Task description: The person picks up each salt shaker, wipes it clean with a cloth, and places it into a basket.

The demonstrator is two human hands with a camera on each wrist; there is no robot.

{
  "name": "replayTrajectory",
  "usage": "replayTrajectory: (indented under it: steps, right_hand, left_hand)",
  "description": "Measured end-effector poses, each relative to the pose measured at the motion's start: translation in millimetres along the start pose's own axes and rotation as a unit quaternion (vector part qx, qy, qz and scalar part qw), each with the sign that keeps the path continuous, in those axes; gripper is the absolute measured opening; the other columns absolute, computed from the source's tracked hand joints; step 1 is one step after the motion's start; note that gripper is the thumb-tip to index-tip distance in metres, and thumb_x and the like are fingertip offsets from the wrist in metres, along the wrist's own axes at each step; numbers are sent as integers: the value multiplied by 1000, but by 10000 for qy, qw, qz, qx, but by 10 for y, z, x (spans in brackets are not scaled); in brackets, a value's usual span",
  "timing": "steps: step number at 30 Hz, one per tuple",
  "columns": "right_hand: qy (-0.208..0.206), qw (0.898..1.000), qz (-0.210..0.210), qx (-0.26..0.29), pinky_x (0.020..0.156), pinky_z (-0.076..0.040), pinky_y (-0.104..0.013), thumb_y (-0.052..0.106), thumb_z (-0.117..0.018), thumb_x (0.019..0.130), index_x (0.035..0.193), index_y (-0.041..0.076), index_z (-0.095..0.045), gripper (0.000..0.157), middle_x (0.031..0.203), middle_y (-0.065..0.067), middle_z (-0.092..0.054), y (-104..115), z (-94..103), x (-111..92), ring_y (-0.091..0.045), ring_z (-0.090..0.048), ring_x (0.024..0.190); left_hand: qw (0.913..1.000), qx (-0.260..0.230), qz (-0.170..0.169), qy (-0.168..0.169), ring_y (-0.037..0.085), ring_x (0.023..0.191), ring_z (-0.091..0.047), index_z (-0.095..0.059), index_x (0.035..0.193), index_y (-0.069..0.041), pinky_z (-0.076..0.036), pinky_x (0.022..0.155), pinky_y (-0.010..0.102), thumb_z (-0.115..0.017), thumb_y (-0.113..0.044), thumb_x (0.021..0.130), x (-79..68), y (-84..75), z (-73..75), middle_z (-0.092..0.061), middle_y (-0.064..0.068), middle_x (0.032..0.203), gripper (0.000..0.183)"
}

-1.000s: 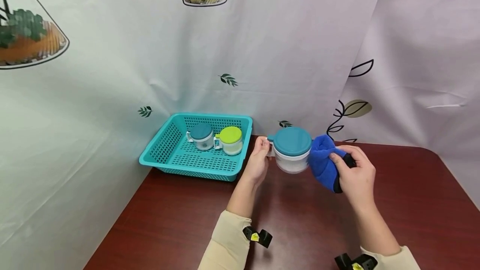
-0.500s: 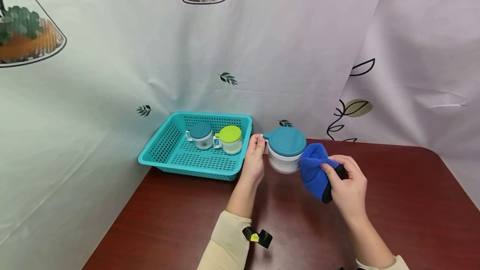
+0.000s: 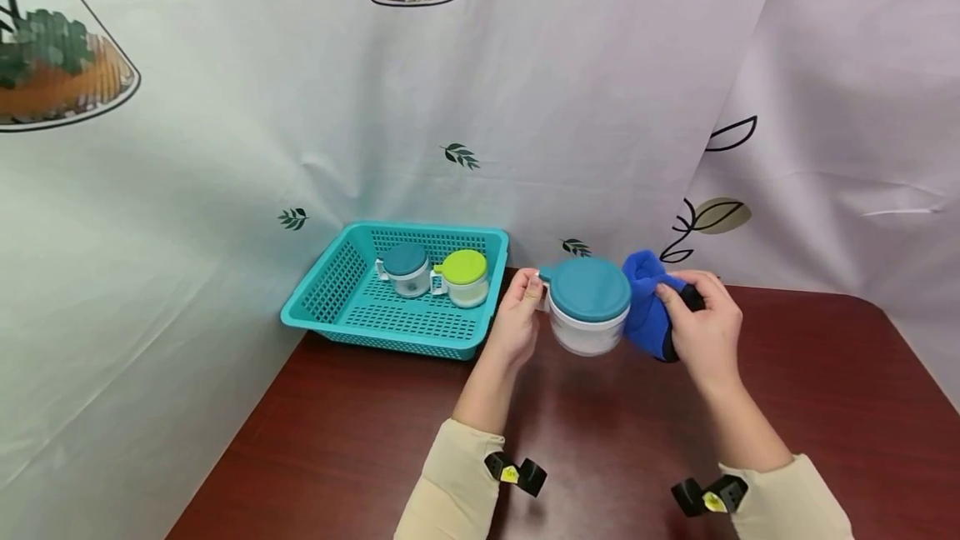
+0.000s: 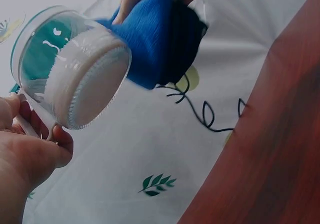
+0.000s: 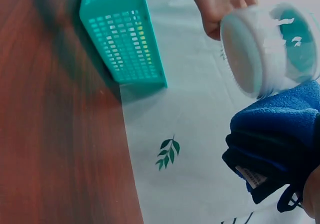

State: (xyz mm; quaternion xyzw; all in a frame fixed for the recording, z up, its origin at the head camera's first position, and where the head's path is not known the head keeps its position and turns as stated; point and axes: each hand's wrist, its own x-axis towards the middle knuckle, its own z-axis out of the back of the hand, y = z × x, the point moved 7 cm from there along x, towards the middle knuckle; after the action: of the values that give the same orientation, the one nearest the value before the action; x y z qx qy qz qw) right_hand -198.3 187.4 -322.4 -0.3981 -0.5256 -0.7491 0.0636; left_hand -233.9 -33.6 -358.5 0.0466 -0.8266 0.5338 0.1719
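My left hand (image 3: pixel 517 319) grips the white handle of a clear seasoning jar (image 3: pixel 588 332) with a teal lid, held up above the table. In the left wrist view, white contents fill the lower part of the jar (image 4: pixel 85 78), and the fingers wrap its handle. A bunched blue cloth (image 3: pixel 648 307) with black edging is pinched in my right hand (image 3: pixel 705 332), against the jar's right side. The right wrist view has the cloth (image 5: pixel 280 129) touching the jar's wall, with a label and a black loop showing; little of the right hand is visible there.
At the back left of the dark red table (image 3: pixel 360 448) stands a teal perforated basket (image 3: pixel 390 344). Inside it are a smaller jar with a teal lid (image 3: pixel 405 259) and one with a lime-green lid (image 3: pixel 463 267). A printed curtain (image 3: pixel 585 90) hangs right behind the table.
Jar and cloth shifted slightly left, then back to the right. The cloth dipped along the jar's side and is now higher again. Both hands keep their hold.
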Motion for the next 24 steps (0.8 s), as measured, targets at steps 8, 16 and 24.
replayTrajectory:
  steps: [8,16,24]
  right_hand:
    - [34,9999,76,-152,77,-39,-13,0,-76,74,89,-3,-69,17,86,-1,-61,48,13,42,2,-52,84]
    - [-407,9965,707,181,73,-41,-12,-15,-76,64,83,-11,-67,21,78,-19,-59,451,34,-305,-3,-52,80]
    - [-409,9935,1042,220,74,-41,-14,-13,-77,64,84,-6,-69,23,79,-14,-59,455,37,-400,-6,-53,81]
  left_hand:
    - [9973,-360,-117,-625,12,98,-44,-46,96,-8,-35,88,24,-38,-12,99,-8,33,4,-47,0,94,9]
    - [9850,104,-642,-1600,15,97,-42,-44,100,0,-34,86,27,-40,-12,99,0,-48,106,-44,0,89,13]
    - [9831,298,-637,-1689,16,97,-42,-44,100,-1,-34,86,29,-41,-16,99,-15,-39,143,-44,0,89,15]
